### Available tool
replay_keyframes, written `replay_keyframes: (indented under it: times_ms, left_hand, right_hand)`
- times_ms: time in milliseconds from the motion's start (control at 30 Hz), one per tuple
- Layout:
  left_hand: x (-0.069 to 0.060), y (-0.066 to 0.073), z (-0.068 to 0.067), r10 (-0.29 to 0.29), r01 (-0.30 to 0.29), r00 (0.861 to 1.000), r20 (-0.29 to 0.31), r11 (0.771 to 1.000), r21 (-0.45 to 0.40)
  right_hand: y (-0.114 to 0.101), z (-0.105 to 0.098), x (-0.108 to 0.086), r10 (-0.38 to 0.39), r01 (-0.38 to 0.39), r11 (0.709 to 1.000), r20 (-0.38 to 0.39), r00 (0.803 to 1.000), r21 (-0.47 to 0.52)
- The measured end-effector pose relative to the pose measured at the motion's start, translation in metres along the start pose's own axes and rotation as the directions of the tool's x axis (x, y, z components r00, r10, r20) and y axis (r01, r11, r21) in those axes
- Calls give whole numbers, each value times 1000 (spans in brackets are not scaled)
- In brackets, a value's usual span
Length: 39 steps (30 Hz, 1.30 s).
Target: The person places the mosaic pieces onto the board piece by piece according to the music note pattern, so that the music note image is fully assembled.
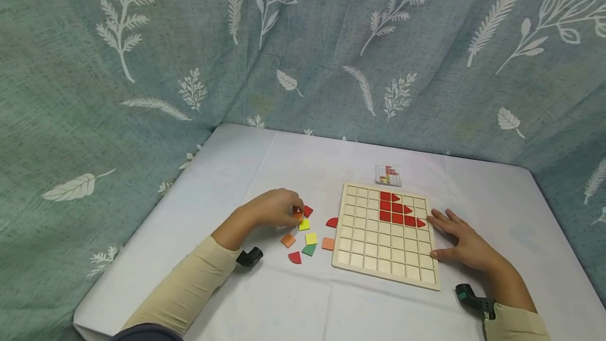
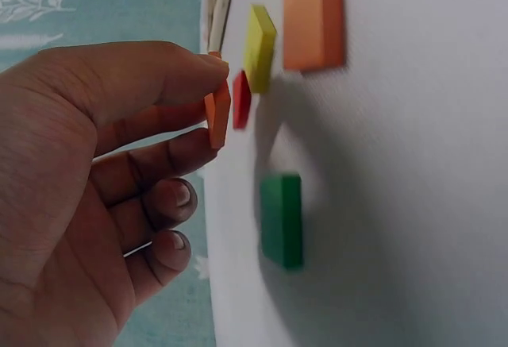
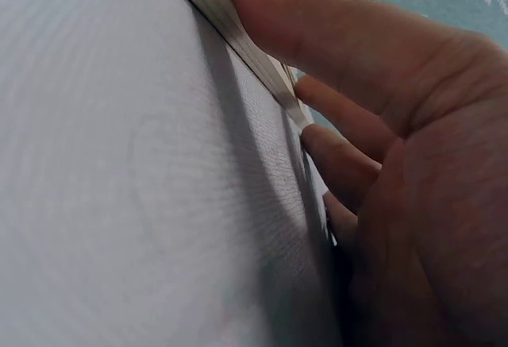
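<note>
My left hand [image 1: 273, 208] pinches a thin orange tile [image 2: 219, 117] between thumb and fingers, above the white table. Close by lie a yellow tile [image 1: 304, 224] and a red tile [image 1: 308, 211]. In the left wrist view a green tile [image 2: 282, 221] rests below the fingers. My right hand [image 1: 466, 242] touches the right edge of a wooden grid board [image 1: 371, 237], its fingers [image 3: 333, 152] loosely extended along the side. Three rows of red pieces [image 1: 392, 206], each with a pointed right end, lie in the board's upper cells.
Behind the board lies a small pattern card [image 1: 387, 175] with a red, yellow and green picture. Left of the board are a red quarter-round piece [image 1: 332, 222], an orange square [image 1: 327, 243], another orange square [image 1: 288, 240] and a green quarter-round piece [image 1: 309, 250]. A patterned curtain [image 1: 322, 51] stands behind the table.
</note>
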<state>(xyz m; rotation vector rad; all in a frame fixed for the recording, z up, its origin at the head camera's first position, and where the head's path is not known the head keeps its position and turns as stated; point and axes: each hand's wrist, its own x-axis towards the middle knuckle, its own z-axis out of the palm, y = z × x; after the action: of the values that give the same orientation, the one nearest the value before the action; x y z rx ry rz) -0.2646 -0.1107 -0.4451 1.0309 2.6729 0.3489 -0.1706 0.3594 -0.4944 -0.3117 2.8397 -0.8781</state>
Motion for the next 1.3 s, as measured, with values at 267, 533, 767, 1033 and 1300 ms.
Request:
replay_keyframes:
  times_ms: [267, 533, 767, 1033, 1300]
  left_hand:
    - [13, 18, -4, 90, -91, 996, -20, 995, -30]
    - [39, 60, -9, 249, -250, 968, -24, 967, -45]
    - [69, 89, 0, 335, -336, 942, 29, 941, 43]
    - [87, 102, 10, 370, -373, 928, 53, 924, 83]
    - [103, 114, 16, 404, -409, 913, 61, 905, 120]
  right_hand:
    - [2, -1, 1, -11, 10, 1000, 13, 1000, 24]
    - [4, -3, 1, 4, -4, 999, 7, 1000, 39]
    - [5, 2, 3, 6, -6, 1000, -1, 1000, 29]
    - [2, 5, 2, 20, -20, 999, -1, 1000, 28]
    - [4, 3, 3, 27, -27, 1000, 2, 1000, 4]
